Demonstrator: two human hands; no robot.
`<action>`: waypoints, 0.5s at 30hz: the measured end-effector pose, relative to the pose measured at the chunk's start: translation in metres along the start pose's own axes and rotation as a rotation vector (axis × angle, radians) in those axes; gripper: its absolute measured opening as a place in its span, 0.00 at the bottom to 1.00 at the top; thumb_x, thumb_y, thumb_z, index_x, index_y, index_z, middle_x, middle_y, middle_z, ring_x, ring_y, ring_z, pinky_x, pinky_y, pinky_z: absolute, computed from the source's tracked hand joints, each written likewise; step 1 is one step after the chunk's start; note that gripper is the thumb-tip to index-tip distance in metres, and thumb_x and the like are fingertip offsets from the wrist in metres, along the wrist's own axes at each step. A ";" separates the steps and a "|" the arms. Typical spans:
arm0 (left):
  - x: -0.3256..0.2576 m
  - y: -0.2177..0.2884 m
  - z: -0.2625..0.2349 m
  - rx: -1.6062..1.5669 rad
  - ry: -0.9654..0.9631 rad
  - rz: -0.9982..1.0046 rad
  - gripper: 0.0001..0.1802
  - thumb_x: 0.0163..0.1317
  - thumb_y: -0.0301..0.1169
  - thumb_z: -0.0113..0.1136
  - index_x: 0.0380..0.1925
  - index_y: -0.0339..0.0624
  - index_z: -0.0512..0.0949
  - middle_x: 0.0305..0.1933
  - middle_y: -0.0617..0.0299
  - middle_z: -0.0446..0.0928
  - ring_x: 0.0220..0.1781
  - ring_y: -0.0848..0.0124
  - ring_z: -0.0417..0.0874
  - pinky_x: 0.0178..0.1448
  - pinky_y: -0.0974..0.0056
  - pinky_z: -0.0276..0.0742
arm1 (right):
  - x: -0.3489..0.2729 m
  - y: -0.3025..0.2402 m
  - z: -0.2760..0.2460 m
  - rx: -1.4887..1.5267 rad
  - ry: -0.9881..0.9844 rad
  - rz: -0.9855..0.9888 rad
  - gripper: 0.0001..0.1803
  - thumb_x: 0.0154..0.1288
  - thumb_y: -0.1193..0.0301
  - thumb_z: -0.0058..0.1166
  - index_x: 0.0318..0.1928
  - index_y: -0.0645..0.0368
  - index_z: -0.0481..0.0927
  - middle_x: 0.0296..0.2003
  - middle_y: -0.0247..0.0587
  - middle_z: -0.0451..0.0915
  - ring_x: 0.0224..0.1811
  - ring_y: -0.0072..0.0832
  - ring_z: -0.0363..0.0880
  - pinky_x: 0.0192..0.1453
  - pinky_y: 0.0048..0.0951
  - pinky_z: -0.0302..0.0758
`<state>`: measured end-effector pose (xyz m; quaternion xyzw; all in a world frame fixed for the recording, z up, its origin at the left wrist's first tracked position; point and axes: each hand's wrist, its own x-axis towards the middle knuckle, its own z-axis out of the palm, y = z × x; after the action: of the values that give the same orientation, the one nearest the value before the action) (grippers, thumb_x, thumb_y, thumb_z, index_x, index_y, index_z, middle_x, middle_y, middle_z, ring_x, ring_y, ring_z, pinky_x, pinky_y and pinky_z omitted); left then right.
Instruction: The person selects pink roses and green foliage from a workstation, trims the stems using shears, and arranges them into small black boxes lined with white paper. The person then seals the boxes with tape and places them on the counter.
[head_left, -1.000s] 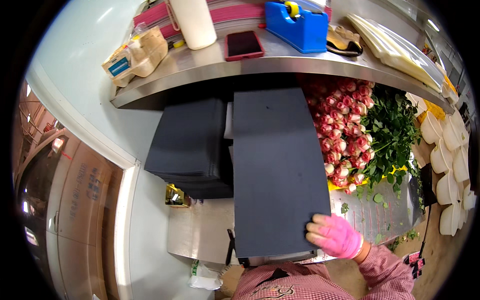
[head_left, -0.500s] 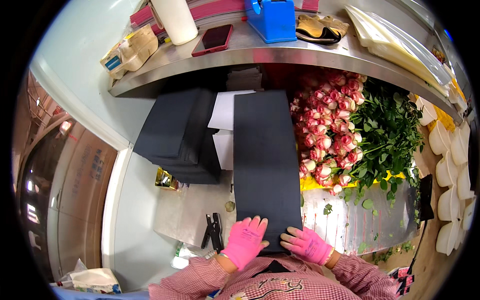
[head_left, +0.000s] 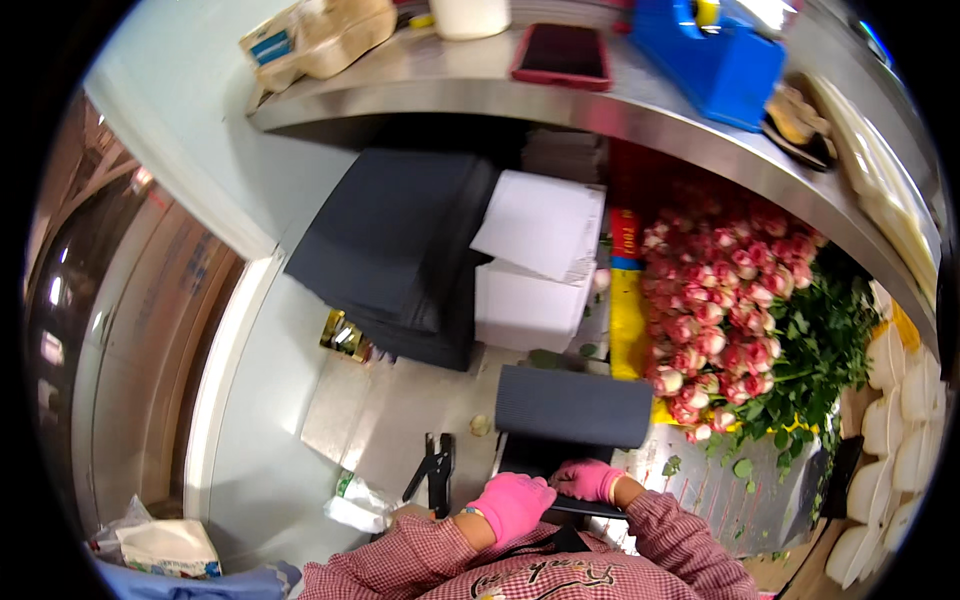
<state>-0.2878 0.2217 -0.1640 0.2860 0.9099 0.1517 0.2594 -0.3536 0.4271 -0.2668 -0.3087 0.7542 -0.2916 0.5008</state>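
Observation:
A black corrugated cardboard sheet (head_left: 572, 408) lies in front of me, its far part curled back toward me with the ribbed side showing. Both hands wear pink gloves. My left hand (head_left: 513, 508) is closed at the sheet's near left edge, its fingertips mostly hidden. Beside it, my right hand (head_left: 588, 481) has its fingers curled onto the near part of the sheet. A black stapler (head_left: 437, 475) lies on the metal table (head_left: 385, 410), left of my left hand.
A stack of black sheets (head_left: 390, 230) stands at the far left beside white papers (head_left: 535, 225). Pink-and-white roses (head_left: 715, 310) with leafy stems lie on the right. Overhanging the back, a metal shelf (head_left: 450, 90) holds a phone (head_left: 562, 55) and blue tape dispenser (head_left: 715, 65). White tubs (head_left: 885, 430) line the right.
The sheet, laid out flat and long before, is now curled back toward me. My hands have drawn closer together and their fingers have closed. The view has shifted and turned.

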 end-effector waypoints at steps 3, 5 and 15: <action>-0.004 0.002 -0.007 -0.047 -0.080 0.026 0.11 0.61 0.36 0.54 0.39 0.45 0.77 0.41 0.55 0.80 0.40 0.56 0.84 0.42 0.53 0.80 | 0.002 0.007 0.004 -0.057 -0.062 -0.080 0.20 0.70 0.58 0.48 0.53 0.53 0.84 0.51 0.51 0.82 0.53 0.47 0.79 0.59 0.38 0.75; -0.013 -0.006 -0.003 -0.194 -0.365 0.188 0.22 0.66 0.45 0.52 0.52 0.41 0.76 0.47 0.48 0.81 0.46 0.50 0.85 0.50 0.51 0.80 | -0.006 0.020 0.051 -0.002 0.005 -0.141 0.20 0.70 0.57 0.50 0.51 0.55 0.84 0.49 0.50 0.82 0.50 0.49 0.79 0.57 0.40 0.75; 0.015 -0.072 0.055 0.184 0.102 0.014 0.41 0.61 0.54 0.61 0.73 0.67 0.60 0.78 0.60 0.55 0.78 0.53 0.54 0.73 0.33 0.51 | 0.009 0.022 0.063 -0.001 0.069 -0.235 0.17 0.71 0.62 0.53 0.53 0.55 0.83 0.46 0.48 0.82 0.50 0.43 0.81 0.57 0.37 0.76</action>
<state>-0.2995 0.1806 -0.2460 0.3068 0.9300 0.0838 0.1843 -0.3010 0.4257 -0.3093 -0.3848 0.7298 -0.3585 0.4369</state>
